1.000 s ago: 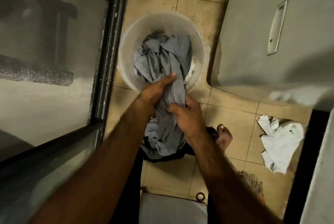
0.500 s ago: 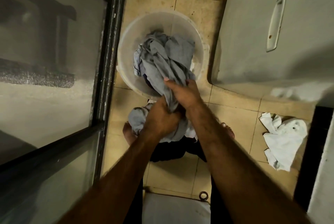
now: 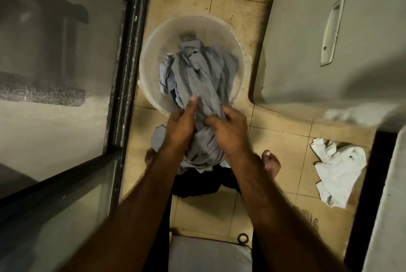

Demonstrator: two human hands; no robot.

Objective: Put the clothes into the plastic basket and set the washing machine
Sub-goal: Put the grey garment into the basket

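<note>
A round translucent plastic basket (image 3: pixel 153 47) stands on the tiled floor ahead of my feet. A grey cloth (image 3: pixel 197 74) lies partly inside it and trails out over the near rim toward me. My left hand (image 3: pixel 180 124) grips the cloth at the rim, thumb stretched along the fabric. My right hand (image 3: pixel 228 129) grips the same cloth just to the right. The trailing end hangs bunched below both hands, above a dark garment (image 3: pixel 197 186) between my feet. A white cloth (image 3: pixel 338 168) lies crumpled on the floor at the right.
A grey washing machine lid (image 3: pixel 329 41) with a recessed handle fills the upper right. A black-framed glass door (image 3: pixel 123 74) runs along the left. A white surface (image 3: pixel 208 254) lies at the bottom, beside a small ring (image 3: pixel 243 238). My bare feet stand either side of the dark garment.
My hands regripped the grey cloth hand over hand: the left moved up to the basket's near rim and the right came back beside it. More cloth lies in the basket.
</note>
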